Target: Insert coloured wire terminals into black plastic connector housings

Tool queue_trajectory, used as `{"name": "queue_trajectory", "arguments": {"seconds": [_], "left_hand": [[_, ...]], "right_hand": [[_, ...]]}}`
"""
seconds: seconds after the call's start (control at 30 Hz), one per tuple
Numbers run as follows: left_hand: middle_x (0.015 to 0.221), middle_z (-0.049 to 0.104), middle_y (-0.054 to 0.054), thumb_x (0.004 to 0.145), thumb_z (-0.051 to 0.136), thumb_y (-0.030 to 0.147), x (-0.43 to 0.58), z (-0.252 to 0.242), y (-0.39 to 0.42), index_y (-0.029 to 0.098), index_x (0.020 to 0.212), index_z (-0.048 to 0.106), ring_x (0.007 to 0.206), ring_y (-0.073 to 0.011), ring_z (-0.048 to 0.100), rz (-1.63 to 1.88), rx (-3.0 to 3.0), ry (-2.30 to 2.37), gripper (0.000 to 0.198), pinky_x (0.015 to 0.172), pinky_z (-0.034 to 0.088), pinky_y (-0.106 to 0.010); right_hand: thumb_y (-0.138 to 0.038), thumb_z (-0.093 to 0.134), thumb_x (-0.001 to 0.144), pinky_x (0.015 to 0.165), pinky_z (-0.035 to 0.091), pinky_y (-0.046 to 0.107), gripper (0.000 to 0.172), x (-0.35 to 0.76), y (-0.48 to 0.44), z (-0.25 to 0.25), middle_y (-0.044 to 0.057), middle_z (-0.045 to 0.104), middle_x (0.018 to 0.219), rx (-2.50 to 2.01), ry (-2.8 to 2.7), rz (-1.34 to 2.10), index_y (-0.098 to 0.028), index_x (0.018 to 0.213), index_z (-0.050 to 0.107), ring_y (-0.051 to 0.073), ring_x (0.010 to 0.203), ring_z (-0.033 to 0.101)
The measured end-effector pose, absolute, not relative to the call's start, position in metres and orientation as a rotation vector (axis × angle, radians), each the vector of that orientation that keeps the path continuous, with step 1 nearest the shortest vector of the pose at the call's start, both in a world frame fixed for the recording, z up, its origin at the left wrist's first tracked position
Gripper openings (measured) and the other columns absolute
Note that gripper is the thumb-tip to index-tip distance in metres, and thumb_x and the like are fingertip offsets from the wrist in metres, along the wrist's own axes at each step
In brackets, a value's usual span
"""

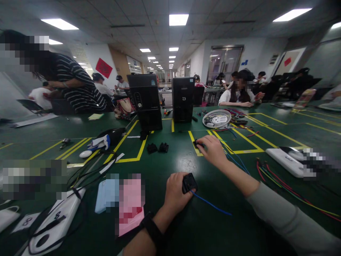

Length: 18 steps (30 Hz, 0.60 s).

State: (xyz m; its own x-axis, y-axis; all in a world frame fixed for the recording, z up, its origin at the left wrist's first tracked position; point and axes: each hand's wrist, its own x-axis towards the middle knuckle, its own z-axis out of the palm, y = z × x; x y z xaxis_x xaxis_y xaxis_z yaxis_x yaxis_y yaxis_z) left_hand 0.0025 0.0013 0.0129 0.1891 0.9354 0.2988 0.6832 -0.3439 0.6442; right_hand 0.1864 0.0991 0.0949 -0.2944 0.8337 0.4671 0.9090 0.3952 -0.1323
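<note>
My left hand (174, 193) is closed around a small black plastic connector (189, 182) with a blue wire (210, 204) trailing from it to the right across the green table. My right hand (213, 149) reaches forward and its fingers pinch another small black part (197, 144) lying on a yellow floor line of the table. Two more black connectors (157, 148) lie on the table just left of that, untouched.
Two black computer towers (146, 101) (183, 99) stand upright at mid-table. A white fan grille (216, 118) lies behind my right hand. Loose red, blue and yellow wires (277, 183) spread at right. White devices and cables sit at left. Other people sit around the tables.
</note>
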Motion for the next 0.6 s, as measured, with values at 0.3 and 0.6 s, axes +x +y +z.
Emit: {"name": "queue_trajectory", "arguments": {"seconds": [0.3, 0.6], "left_hand": [[0.107, 0.060, -0.003, 0.068, 0.068, 0.028, 0.001, 0.011, 0.001, 0.024, 0.107, 0.054, 0.102, -0.0242, 0.050, 0.940, 2.100, 1.514, 0.042, 0.086, 0.038, -0.038], [0.105, 0.060, -0.005, 0.069, 0.067, 0.026, 0.001, 0.012, 0.002, 0.022, 0.107, 0.054, 0.100, -0.0253, 0.051, 0.951, 2.109, 1.507, 0.040, 0.085, 0.040, -0.040]], "right_hand": [[-0.032, 0.065, 0.076, 0.077, 0.046, 0.031, 0.012, 0.203, 0.025, 0.045, 0.002, 0.067, 0.079, -1.229, -1.895, 0.662, -0.021, 0.073, 0.067, 0.019, 0.080, 0.060], [-0.043, 0.061, 0.080, 0.069, 0.047, 0.026, 0.030, 0.199, 0.029, 0.041, 0.006, 0.068, 0.082, -1.011, -0.966, 1.680, -0.015, 0.086, 0.070, 0.014, 0.077, 0.062]]}}
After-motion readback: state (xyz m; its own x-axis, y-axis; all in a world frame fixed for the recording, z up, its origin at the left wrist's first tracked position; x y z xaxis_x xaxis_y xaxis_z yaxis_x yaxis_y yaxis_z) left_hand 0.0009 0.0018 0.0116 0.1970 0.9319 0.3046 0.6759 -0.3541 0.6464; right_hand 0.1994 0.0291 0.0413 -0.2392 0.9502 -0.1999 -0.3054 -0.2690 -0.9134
